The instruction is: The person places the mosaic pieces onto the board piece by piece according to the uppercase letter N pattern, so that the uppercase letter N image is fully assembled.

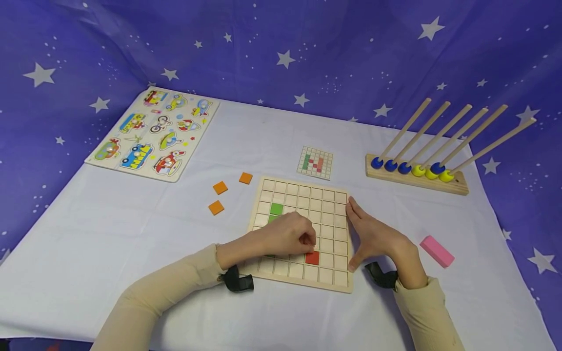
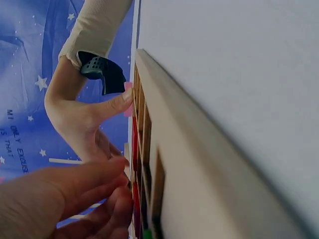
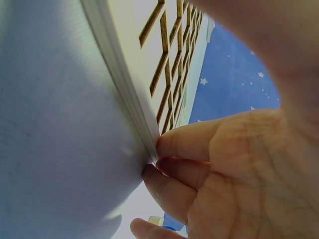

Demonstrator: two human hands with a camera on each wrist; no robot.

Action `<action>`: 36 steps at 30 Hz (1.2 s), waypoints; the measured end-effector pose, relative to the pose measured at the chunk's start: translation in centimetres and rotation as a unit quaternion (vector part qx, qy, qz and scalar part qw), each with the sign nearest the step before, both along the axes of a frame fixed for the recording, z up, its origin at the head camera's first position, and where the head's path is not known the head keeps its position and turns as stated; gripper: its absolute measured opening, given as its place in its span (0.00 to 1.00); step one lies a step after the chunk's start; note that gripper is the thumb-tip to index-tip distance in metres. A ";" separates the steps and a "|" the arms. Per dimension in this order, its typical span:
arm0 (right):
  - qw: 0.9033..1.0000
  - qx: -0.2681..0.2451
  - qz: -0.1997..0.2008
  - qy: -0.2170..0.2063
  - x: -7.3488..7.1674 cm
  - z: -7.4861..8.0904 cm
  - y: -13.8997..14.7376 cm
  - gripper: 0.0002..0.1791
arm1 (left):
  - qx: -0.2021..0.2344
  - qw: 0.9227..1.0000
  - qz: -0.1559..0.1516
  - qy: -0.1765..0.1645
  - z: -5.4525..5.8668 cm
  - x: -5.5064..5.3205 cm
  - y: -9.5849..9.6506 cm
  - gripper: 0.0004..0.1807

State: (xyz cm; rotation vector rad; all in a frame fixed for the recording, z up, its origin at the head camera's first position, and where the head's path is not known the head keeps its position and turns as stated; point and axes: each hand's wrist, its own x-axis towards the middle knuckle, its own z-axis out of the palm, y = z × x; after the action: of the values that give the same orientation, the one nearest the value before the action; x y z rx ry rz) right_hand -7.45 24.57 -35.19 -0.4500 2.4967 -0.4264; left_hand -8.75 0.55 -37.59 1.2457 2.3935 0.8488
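Observation:
My left hand (image 1: 287, 234) reaches over the wooden grid board (image 1: 303, 280), fingers curled and fingertips right at a red square tile (image 1: 312, 258) lying in a cell. In the left wrist view more red (image 2: 136, 196) shows beside those fingertips; I cannot tell whether they pinch a tile. Green tiles (image 1: 276, 209) sit in the board's left part, some partly covered by the hand. My right hand (image 1: 375, 239) is spread along the board's right edge, thumb near the front corner. Its extended fingers (image 3: 187, 142) touch the rim in the right wrist view.
Three orange tiles (image 1: 220, 187) lie left of the board. A small pattern card (image 1: 315, 163) is behind it. A vehicle puzzle (image 1: 153, 134) lies back left, and a peg stand (image 1: 417, 180) with blue and yellow beads stands back right. A pink block (image 1: 437, 251) lies right of the right hand.

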 end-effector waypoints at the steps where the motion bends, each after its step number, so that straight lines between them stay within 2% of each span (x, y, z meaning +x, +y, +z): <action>1: 1.000 0.000 -0.001 0.000 0.0 0.0 0.0 0.80 | 0.004 1.000 0.004 -0.005 0.0 -0.2 -0.2 0.02; 5: 1.000 0.002 0.000 0.001 0.0 -0.1 0.0 0.81 | 0.021 0.999 0.025 -0.039 0.3 -1.2 -1.0 0.03; 8: 1.000 0.003 0.001 0.001 0.0 -0.1 0.1 0.81 | 0.038 0.997 0.043 -0.058 1.1 -2.3 -2.0 0.04; 13: 1.000 0.004 0.001 0.001 0.0 -0.1 0.0 0.81 | 0.061 0.992 0.096 -0.058 2.3 -4.5 -4.6 0.08; 20: 1.000 0.005 0.001 0.003 0.1 0.0 0.0 0.81 | 0.060 0.980 0.180 -0.052 3.6 -6.9 -8.0 0.10; 28: 1.000 0.005 0.000 0.003 0.1 -0.1 0.0 0.81 | 0.053 0.971 0.230 -0.049 2.5 -9.3 -11.1 0.13; 32: 1.000 0.005 -0.001 0.002 0.1 -0.1 0.0 0.81 | 0.023 0.964 0.260 -0.046 1.6 -10.1 -12.0 0.14; 36: 1.000 0.008 -0.001 0.002 0.1 0.0 0.0 0.81 | -0.031 0.959 0.279 -0.042 0.7 -10.5 -12.5 0.19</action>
State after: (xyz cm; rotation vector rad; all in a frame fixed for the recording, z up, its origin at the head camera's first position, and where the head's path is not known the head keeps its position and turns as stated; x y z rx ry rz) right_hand -7.36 24.56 -35.23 -0.4439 2.5029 -0.4066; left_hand -19.26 -11.98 -36.86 0.4888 2.7119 0.9367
